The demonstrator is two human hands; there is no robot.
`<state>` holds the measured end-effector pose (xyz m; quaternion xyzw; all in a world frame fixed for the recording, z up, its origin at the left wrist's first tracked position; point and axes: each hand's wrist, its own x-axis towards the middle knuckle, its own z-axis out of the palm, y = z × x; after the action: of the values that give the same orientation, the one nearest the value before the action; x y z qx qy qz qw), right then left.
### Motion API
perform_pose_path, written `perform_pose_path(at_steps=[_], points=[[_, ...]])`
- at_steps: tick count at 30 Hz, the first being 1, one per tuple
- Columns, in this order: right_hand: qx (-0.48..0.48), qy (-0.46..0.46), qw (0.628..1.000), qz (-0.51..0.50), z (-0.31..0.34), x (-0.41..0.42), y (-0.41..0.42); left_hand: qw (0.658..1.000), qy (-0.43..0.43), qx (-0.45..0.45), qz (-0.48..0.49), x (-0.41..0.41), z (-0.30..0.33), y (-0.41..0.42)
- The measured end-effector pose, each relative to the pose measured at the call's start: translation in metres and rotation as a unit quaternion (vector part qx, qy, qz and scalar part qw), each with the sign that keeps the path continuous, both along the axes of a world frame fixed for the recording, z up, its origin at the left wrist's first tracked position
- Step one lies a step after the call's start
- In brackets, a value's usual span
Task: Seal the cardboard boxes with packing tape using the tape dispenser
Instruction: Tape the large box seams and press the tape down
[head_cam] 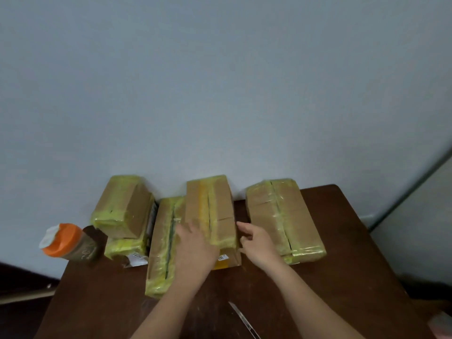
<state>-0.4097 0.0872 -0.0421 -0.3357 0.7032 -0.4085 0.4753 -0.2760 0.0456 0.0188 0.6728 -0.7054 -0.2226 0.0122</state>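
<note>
Several boxes (283, 214) on the tabletop (342, 277) are already showing tape (no dispenser visible), while the left hand (195, 248) and right hand (256, 243), fingers loosely extended, are touching the middle box (217, 206).

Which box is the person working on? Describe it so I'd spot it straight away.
On the brown table against the wall, find the middle box, stacked on another. It alone has both hands on it, left hand and right hand, and a yellow tape strip along its top seam.
</note>
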Motion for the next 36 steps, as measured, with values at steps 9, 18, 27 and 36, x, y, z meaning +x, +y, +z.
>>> perform_pose_path(at_steps=[9, 18, 27, 36], points=[[0.107, 0.234, 0.943, -0.21, -0.022, -0.101, 0.022, 0.954, 0.214, 0.194, -0.082, -0.096, -0.032, 0.007], [0.21, 0.094, 0.953, -0.197, -0.078, -0.125, 0.048, 0.917, 0.208, 0.316, 0.127, -0.134, -0.068, 0.011], [0.065, 0.017, 0.914, -0.401, -0.057, -0.137, 0.065, 0.923, 0.276, 0.256, 0.084, -0.147, -0.044, 0.02], [-0.098, 0.062, 0.85, -0.513, 0.02, -0.126, 0.079, 0.911, 0.373, 0.176, 0.008, -0.133, 0.015, 0.031]])
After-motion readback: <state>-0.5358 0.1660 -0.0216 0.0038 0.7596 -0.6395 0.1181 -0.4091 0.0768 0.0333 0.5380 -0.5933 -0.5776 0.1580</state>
